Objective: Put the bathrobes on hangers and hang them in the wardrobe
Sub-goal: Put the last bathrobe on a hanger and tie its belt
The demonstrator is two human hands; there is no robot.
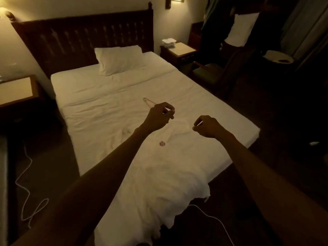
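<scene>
A white bathrobe (159,183) lies spread on the white bed (99,110), its lower part hanging over the near edge. My left hand (158,118) grips a pale hanger (148,102) above the robe's collar. One arm of the hanger sticks out up and left, and a small round end piece (162,143) dangles below my wrist. My right hand (207,126) is curled and pinches a thin white edge; whether that is the robe's collar or the hanger's other end is unclear in the dim light.
A pillow (119,59) lies at the dark headboard (83,36). Nightstands stand at the left (16,89) and far right (181,48). An armchair (209,73) sits right of the bed. White cables (26,183) trail on the floor.
</scene>
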